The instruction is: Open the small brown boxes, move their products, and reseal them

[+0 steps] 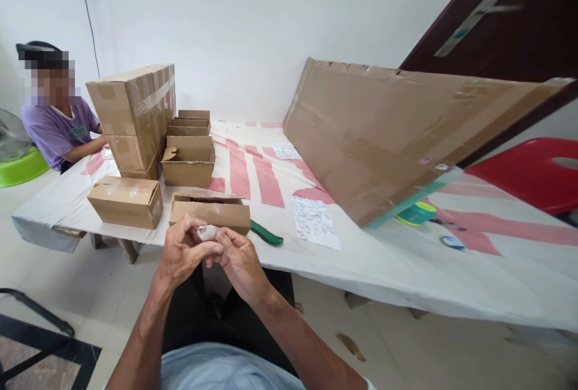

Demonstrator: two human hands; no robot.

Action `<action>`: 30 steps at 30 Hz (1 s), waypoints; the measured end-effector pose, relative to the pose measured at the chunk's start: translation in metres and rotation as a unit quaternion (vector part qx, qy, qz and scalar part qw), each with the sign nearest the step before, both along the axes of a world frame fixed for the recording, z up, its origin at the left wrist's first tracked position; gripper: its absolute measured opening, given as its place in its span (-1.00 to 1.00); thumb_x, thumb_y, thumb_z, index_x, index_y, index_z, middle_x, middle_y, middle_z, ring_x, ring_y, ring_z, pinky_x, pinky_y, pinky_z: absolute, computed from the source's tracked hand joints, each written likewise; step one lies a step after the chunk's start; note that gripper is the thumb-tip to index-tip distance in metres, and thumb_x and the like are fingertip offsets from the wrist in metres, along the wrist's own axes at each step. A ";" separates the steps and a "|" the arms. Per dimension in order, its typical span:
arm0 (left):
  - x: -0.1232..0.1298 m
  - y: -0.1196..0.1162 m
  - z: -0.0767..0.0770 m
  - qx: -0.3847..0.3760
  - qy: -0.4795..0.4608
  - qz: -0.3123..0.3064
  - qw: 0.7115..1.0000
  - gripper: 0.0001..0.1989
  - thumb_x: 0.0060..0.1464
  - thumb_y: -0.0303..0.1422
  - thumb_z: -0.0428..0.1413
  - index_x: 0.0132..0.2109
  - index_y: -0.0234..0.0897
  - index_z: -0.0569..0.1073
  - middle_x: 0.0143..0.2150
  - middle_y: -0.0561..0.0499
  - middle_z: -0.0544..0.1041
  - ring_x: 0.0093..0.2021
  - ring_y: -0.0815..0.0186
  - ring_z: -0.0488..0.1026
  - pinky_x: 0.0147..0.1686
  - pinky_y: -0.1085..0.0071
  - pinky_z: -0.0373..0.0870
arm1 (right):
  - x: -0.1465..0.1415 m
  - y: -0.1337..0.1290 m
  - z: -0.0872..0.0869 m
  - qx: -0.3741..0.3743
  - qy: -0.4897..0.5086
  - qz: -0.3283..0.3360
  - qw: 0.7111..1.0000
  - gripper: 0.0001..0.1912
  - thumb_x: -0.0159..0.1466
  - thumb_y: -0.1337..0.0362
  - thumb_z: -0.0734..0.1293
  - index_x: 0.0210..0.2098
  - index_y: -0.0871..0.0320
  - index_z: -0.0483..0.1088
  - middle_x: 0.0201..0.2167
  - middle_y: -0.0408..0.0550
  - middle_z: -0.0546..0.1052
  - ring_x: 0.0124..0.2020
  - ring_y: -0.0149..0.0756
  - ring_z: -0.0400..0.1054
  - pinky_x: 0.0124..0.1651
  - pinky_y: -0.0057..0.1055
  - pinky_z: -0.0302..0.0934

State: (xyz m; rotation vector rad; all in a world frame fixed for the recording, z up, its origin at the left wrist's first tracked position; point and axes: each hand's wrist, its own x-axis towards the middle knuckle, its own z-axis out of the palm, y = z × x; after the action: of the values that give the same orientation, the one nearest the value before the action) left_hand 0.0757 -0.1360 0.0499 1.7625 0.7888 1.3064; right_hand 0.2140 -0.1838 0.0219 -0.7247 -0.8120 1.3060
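Between my two hands is a small whitish wrapped item [208, 233], perhaps in clear plastic; its exact kind I cannot make out. My left hand [183, 251] pinches its left side with thumb and fingers. From the right, my right hand [239, 257] grips the other end with the fingertips. Just behind them stands a small cardboard box [210, 212] near the table's front edge, its top flaps partly raised. A green curved handle [268, 233] sticks out beside that box.
Stacked taped cartons [135, 113] and a closed carton [126, 200] stand at left, with open boxes [188, 161] behind. A large cardboard sheet [406, 137] leans at right. Handwritten paper [316, 221] and a tape roll [415, 213] lie on the table. A person [63, 119] sits at far left.
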 end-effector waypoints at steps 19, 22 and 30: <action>0.007 -0.003 -0.001 0.010 -0.024 0.000 1.000 -0.77 0.21 -0.26 0.29 -0.07 -0.29 0.69 -0.45 0.08 0.56 -0.53 0.45 0.35 -0.50 0.53 0.33 | 0.006 -0.005 0.005 0.109 -0.234 -0.170 0.951 -0.72 0.37 0.01 0.41 -0.22 0.08 0.64 -0.45 -0.13 0.61 -0.46 -0.32 0.47 -0.33 -0.38 0.46; 0.005 -0.002 0.001 0.052 0.014 -0.012 0.998 -0.75 0.22 -0.28 0.27 0.00 -0.27 0.68 -0.44 0.10 0.55 -0.56 0.49 0.29 -0.53 0.56 0.29 | 0.010 -0.006 0.005 0.117 -0.252 -0.183 0.943 -0.73 0.40 0.06 0.39 -0.19 0.09 0.65 -0.43 -0.13 0.62 -0.48 -0.33 0.48 -0.35 -0.40 0.46; 0.019 -0.007 0.002 0.049 -0.007 0.001 0.999 -0.81 0.29 -0.29 0.22 -0.12 -0.29 0.68 -0.44 0.05 0.64 -0.60 0.46 0.43 -0.59 0.58 0.35 | 0.012 -0.008 -0.003 0.166 -0.326 -0.291 0.884 -0.75 0.41 0.18 0.38 0.00 0.06 0.63 -0.23 -0.06 0.70 -0.27 -0.23 0.59 -0.15 -0.33 0.52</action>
State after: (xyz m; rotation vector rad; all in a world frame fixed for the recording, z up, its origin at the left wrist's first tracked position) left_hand 0.0949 -0.1434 0.0522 1.8282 0.7296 1.3778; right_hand 0.2259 -0.1922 0.0190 -1.0437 -1.1982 0.3451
